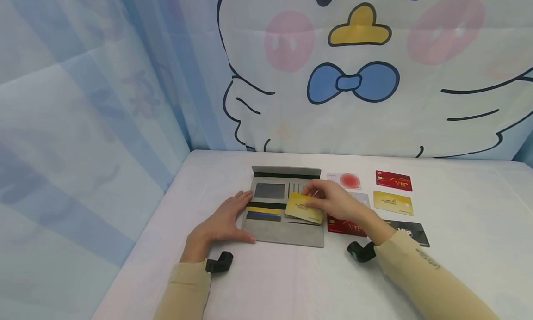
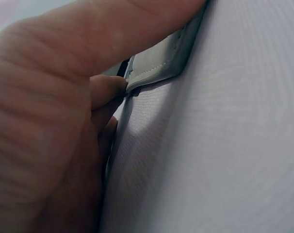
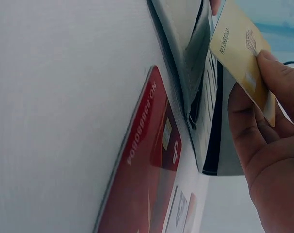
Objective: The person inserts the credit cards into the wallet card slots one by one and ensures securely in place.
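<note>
A grey card wallet [image 1: 270,234] lies unfolded on the white table, with a clear window and rows of slots. Yellow, blue and dark card edges [image 1: 264,213] show in its lower left slots. My right hand [image 1: 339,200] pinches a gold card [image 1: 300,210] between thumb and fingers, above the wallet's right-hand slots. In the right wrist view the gold card [image 3: 239,48] is tilted and raised off the wallet [image 3: 178,29]. My left hand [image 1: 225,220] rests at the wallet's left edge, fingers extended; in the left wrist view its fingertips touch the wallet's edge [image 2: 156,68].
Right of the wallet lie a red VIP card [image 1: 345,226], a pale card with a red circle [image 1: 349,180] and a partly covered grey card [image 1: 361,199]. Farther right are another red card [image 1: 393,180], a gold card [image 1: 393,203] and a black card [image 1: 410,232].
</note>
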`<state>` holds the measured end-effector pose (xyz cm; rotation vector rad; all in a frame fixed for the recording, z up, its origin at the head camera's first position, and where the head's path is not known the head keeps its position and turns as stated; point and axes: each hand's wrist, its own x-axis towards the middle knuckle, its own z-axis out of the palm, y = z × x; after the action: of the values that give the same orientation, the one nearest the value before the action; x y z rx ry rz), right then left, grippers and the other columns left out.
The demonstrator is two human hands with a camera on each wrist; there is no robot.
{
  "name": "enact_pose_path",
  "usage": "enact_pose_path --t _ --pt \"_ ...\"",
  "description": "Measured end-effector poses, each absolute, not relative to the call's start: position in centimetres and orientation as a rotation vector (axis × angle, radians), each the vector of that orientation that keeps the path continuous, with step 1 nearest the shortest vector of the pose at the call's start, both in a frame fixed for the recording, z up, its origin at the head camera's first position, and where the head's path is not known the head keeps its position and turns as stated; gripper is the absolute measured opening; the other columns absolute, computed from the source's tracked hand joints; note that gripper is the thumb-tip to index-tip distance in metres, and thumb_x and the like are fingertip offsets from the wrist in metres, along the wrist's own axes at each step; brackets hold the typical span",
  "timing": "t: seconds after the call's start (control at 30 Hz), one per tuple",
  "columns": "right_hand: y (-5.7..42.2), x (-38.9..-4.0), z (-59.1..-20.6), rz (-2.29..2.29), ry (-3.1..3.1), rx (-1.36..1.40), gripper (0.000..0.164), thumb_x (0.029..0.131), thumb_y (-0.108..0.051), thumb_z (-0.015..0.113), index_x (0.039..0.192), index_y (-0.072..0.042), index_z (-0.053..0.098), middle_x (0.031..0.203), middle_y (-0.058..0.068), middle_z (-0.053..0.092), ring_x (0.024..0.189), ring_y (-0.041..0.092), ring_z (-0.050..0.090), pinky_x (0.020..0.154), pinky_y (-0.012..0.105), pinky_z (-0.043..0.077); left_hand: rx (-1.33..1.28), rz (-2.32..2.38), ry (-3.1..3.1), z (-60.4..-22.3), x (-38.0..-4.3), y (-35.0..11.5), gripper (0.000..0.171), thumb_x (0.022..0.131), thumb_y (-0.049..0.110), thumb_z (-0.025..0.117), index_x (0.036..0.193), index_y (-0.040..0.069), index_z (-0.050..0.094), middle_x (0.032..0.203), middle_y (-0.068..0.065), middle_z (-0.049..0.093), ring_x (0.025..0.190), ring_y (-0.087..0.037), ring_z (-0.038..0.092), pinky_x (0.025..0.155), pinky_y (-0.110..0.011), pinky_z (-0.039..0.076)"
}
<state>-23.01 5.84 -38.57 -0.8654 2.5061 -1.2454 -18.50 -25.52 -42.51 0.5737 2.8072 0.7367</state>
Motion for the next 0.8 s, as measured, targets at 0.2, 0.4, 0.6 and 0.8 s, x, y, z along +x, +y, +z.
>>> enact_pose_path --t 0.2,0.4,0.6,0.8 --pt "5.3 -23.2 -39.0 -1.208 2.526 -0.892 0.019 0.085 -0.012 0.069 0.103 -0.014 0.061 0.096 0.000 0.060 0.083 0.018 0.057 0.075 0.028 0.052 0.555 0.723 2.804 -42.4 -18.5 -25.5 0.117 0.058 0.065 0.075 0.150 0.016 0.021 0.155 0.004 0.015 0.141 -0.014 0.004 0.113 -0.038 0.006" --pt "5.1 -23.2 -39.3 -1.181 2.514 -0.859 0.017 0.086 -0.011 0.068 0.101 -0.015 0.061 0.093 -0.001 0.059 0.083 0.018 0.055 0.073 0.029 0.051 0.551 0.721 2.804 -42.3 -18.5 -25.4 0.118 0.058 0.065 0.075 0.150 0.016 0.021 0.155 0.004 0.015 0.141 -0.015 0.004 0.113 -0.038 0.006" --pt "4.9 -23.0 -39.7 -1.119 2.518 -0.851 0.017 0.086 -0.011 0.068 0.100 -0.016 0.061 0.091 -0.002 0.058 0.083 0.018 0.054 0.075 0.029 0.050 0.556 0.720 2.804 -42.3 -18.6 -25.4 0.117 0.059 0.064 0.076 0.150 0.015 0.021 0.154 0.003 0.016 0.141 -0.015 0.004 0.113 -0.038 0.006" --pt "4.3 -22.9 -39.9 -1.079 2.551 -0.920 0.015 0.083 -0.006 0.069 0.096 -0.013 0.063 0.088 -0.003 0.060 0.080 0.015 0.054 0.075 0.031 0.049 0.543 0.719 2.802 -42.4 -18.5 -25.4 0.117 0.059 0.064 0.076 0.150 0.016 0.021 0.154 0.004 0.015 0.141 -0.014 0.004 0.113 -0.038 0.006"
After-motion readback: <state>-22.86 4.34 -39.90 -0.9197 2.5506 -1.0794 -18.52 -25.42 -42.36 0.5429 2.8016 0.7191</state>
